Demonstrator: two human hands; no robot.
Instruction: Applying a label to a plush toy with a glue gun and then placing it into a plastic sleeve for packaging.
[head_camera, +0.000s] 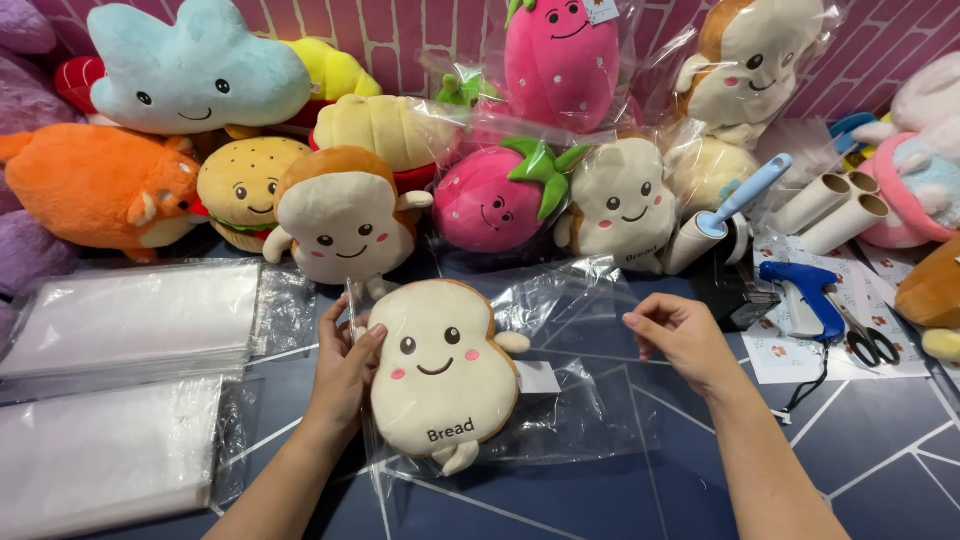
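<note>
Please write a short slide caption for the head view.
Left hand holds bread-slice plush on clear bag; right hand pinches it.

Looks like a small toy packing station: plush toys (345, 215) piled along a pink brick wall (400, 35), stacks of clear bags (130, 320), a tagging gun (805, 295), scissors (870, 340) on the table (880, 450).
</note>
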